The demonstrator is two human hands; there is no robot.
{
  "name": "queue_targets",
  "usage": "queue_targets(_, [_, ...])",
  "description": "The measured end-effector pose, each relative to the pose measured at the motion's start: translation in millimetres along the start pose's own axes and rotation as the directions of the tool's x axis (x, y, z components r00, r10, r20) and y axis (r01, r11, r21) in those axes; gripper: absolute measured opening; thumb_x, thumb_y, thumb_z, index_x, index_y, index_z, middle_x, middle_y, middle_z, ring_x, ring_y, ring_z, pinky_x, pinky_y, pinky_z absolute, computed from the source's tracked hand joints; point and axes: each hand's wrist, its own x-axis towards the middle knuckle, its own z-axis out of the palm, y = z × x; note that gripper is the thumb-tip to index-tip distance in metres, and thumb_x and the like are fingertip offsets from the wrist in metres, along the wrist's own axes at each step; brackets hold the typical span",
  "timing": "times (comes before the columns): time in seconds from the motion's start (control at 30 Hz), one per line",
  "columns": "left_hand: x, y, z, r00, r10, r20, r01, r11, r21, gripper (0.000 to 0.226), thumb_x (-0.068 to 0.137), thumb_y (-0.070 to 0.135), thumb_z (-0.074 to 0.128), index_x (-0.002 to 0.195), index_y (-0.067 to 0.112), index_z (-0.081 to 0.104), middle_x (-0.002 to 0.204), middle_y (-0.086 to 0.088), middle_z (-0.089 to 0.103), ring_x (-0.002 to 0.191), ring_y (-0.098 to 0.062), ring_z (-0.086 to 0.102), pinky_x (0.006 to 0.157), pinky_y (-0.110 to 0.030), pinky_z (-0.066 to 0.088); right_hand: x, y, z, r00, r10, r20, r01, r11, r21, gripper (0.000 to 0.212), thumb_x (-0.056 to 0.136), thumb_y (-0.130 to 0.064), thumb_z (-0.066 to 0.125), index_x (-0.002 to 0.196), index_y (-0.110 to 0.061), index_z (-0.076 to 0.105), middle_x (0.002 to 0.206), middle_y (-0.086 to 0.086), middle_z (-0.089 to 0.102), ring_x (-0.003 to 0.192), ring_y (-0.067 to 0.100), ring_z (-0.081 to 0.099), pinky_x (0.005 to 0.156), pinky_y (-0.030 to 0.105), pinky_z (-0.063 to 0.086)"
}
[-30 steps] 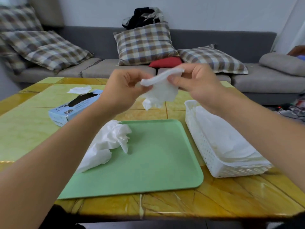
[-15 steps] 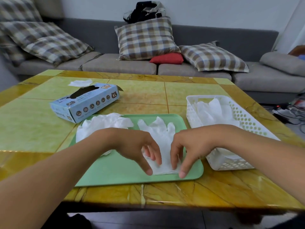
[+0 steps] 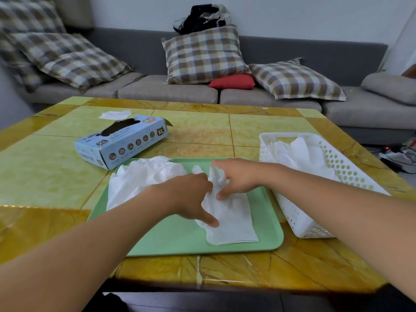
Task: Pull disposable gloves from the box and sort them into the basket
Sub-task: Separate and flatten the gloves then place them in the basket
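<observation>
White thin glove (image 3: 227,212) lies on the green tray (image 3: 265,230), cuff toward the person. Half a sec ago both hands pressed it flat near the cuff; now they sit higher up, at the glove's finger part. Left hand (image 3: 191,197) rests on it w/ fingers (image 3: 211,222) stretched, pinning the left edge. Right hand (image 3: 234,179) has curled fingers bunching the glove's top, so a fold is probably starting. Crumpled pile of gloves (image 3: 144,176) waits at the tray's left; box (image 3: 121,140) is behind on the counter (image 3: 45,167). Basket (image 3: 333,167), right of the tray, already holds some gloves. Next, I think: fold, then move it to the basket.
</observation>
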Motion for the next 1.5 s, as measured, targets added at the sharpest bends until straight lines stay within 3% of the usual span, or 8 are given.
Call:
queue_targets(0.1, [0, 2, 3, 0.999, -0.003, 0.032, 0.002, 1.0, 0.027, 0.092, 0.072, 0.08, 0.065, 0.139, 0.02, 0.048, 0.125, 0.003, 0.05, 0.11, -0.019, 0.049, 0.095, -0.04, 0.047, 10, 1, -1, 0.998, 0.069, -0.01, -0.069, 0.997, 0.031, 0.125, 0.079, -0.053, 0.079, 0.16, -0.014, -0.008, 0.102, -0.002, 0.054, 0.083, 0.016, 0.052, 0.062, 0.027, 0.04])
queue_targets(0.27, [-1, -3, 3, 1.0, 0.008, 0.005, -0.008, 1.0, -0.005, 0.096, 0.071, 0.081, 0.065, 0.144, 0.021, 0.044, 0.135, 0.006, 0.048, 0.117, -0.018, 0.047, 0.1, -0.04, 0.046, 0, 5, -14, 0.982, -0.052, -0.183, 0.061, 0.997, 0.047, 0.061, 0.07, -0.047, 0.088, 0.121, -0.025, 0.061, 0.101, -0.009, 0.058, 0.093, 0.016, 0.057, 0.069, 0.026, 0.045])
queue_targets(0.4, [-8, -10, -9, 0.981, 0.068, -0.181, -0.091, 0.988, -0.123, 0.081, 0.075, 0.067, 0.074, 0.142, 0.03, 0.049, 0.135, 0.011, 0.053, 0.113, -0.01, 0.051, 0.095, -0.026, 0.043, -12, 0, -4, 0.994, -0.06, 0.087, 0.065, 0.996, -0.062, 0.087, 0.065, -0.058, 0.087, 0.138, -0.029, 0.051, 0.126, -0.009, 0.053, 0.111, 0.016, 0.055, 0.094, 0.034, 0.05])
queue_targets(0.6, [-38, -82, -40, 0.896, -0.121, -0.426, -0.006, 0.958, -0.285, 0.025, 0.097, 0.022, 0.064, 0.122, 0.025, 0.067, 0.12, 0.006, 0.068, 0.103, -0.012, 0.064, 0.092, -0.033, 0.054, -17, -19, -8, 0.977, -0.122, -0.177, 0.112, 0.991, -0.067, 0.05, 0.085, -0.052, 0.074, 0.126, -0.024, 0.065, 0.121, -0.008, 0.064, 0.107, 0.012, 0.06, 0.086, 0.029, 0.05])
queue_targets(0.7, [-58, -124, -31, 0.916, -0.235, -0.324, 0.14, 0.947, -0.29, 0.041, 0.096, 0.007, 0.058, 0.129, 0.03, 0.064, 0.136, 0.007, 0.061, 0.125, -0.017, 0.056, 0.106, -0.036, 0.045, -21, -57, -9, 0.901, -0.255, -0.351, 0.316, 0.94, 0.128, 0.025, 0.091, -0.035, 0.073, 0.112, -0.021, 0.075, 0.101, -0.012, 0.072, 0.09, 0.003, 0.066, 0.077, 0.02, 0.053])
queue_targets(0.83, [-84, -141, -25, 0.973, -0.222, -0.064, 0.194, 0.936, -0.292, 0.068, 0.084, 0.04, 0.079, 0.143, 0.042, 0.044, 0.148, 0.018, 0.043, 0.137, -0.011, 0.041, 0.111, -0.03, 0.032, -4, -120, 2, 0.845, -0.357, -0.399, 0.463, 0.861, 0.211, 0.033, 0.094, -0.029, 0.07, 0.126, -0.022, 0.069, 0.114, -0.006, 0.071, 0.098, 0.007, 0.063, 0.075, 0.012, 0.043])
queue_targets(1.17, [-85, -149, -8, 0.986, -0.164, -0.019, 0.156, 0.962, -0.226, 0.126, 0.057, 0.052, 0.094, 0.157, 0.041, 0.017, 0.161, 0.018, 0.023, 0.146, -0.01, 0.026, 0.118, -0.032, 0.025, 36, -126, 11, 0.897, -0.353, -0.267, 0.41, 0.89, 0.199, 0.012, 0.087, -0.021, 0.077, 0.097, -0.016, 0.082, 0.087, -0.015, 0.075, 0.077, -0.001, 0.065, 0.073, 0.013, 0.048])
queue_targets(1.5, [-74, -153, -11, 0.984, -0.178, -0.032, 0.165, 0.957, -0.237, 0.14, 0.051, 0.063, 0.092, 0.157, 0.042, 0.003, 0.165, 0.015, 0.015, 0.15, -0.014, 0.021, 0.122, -0.041, 0.023, 18, -71, 15, 0.979, -0.127, -0.159, 0.204, 0.577, 0.791, 0.027, 0.105, -0.018, 0.051, 0.106, 0.001, 0.071, 0.101, 0.015, 0.074, 0.089, 0.03, 0.068, 0.082, 0.033, 0.058])
